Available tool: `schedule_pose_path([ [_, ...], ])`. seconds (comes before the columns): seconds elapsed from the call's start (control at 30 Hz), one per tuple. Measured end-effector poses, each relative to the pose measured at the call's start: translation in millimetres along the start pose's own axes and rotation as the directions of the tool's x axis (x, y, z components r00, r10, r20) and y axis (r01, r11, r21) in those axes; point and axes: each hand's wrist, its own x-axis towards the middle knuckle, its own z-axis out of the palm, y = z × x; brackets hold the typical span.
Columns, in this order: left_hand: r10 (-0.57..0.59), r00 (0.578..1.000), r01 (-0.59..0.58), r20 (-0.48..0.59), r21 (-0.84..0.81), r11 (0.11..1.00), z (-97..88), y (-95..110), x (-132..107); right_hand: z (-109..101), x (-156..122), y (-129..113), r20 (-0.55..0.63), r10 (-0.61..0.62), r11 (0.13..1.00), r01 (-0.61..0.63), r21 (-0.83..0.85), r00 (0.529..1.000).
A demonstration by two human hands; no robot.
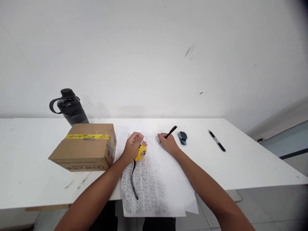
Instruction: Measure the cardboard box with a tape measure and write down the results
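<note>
"Head camera, at a white table point(252, 165): where were the person's two hands?"

"Well apart, both over the paper. The left hand point(132, 147) was curled around the upper end of a yellow tape measure point(141, 154), whose black wrist strap point(132, 183) trailed down across the writing."

"And the right?"

"The right hand point(168, 143) was closed on a black pen point(171, 130), its upper end angled up and away to the right. Fingers hid the tip, so contact with the page could not be told."

"What lay beneath them?"

"A sheet of paper point(151, 184), its left part dense with columns of dark handwritten marks. The lower end hung over the table's near edge, and a second sheet point(193, 205) showed at its right."

"Anything nearby?"

"A cardboard box point(83, 149) banded with yellow tape sat just beside the left forearm, partly hiding a black water bottle point(72, 107) behind it. To the right, a blue digital watch point(183, 136) rested near the right hand; a black marker pen point(217, 140) lay farther off, slanting toward the near edge."
</note>
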Motion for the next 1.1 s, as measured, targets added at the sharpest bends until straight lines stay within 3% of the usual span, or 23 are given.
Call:
schedule_pose_path([
  [0.3, -0.016, 1.0, 0.016, 0.027, -0.01, 1.0, 1.0, 2.0, -1.4, -0.9, -1.0, -0.9, -0.089, 0.049, 0.992, -0.059, -0.115, 0.995],
  [0.47, -0.042, 0.997, 0.044, 0.066, -0.038, 0.998, 0.6, 2.8, -1.1, -0.9, -0.6, 2.3, -0.027, -0.026, 0.997, 0.024, -0.07, 0.999],
  [0.7, -0.087, 0.994, 0.091, 0.063, -0.066, 0.994, -0.6, 3.6, -0.7, -1.8, -2.0, 0.1, 0.005, -0.017, 1.0, 0.017, -0.019, 1.0],
  [0.9, -0.145, 0.986, 0.155, 0.081, -0.138, 0.978, -1.1, 5.2, -0.6, -4.1, -2.4, -5.7, -0.104, 0.065, 0.996, -0.071, -0.056, 0.992],
  [1.1, -0.159, 0.981, 0.171, 0.114, -0.101, 0.98, -0.7, 5.6, -0.6, -5.4, -1.1, -3.8, -0.016, 0.009, 1.0, -0.009, -0.022, 1.0],
])
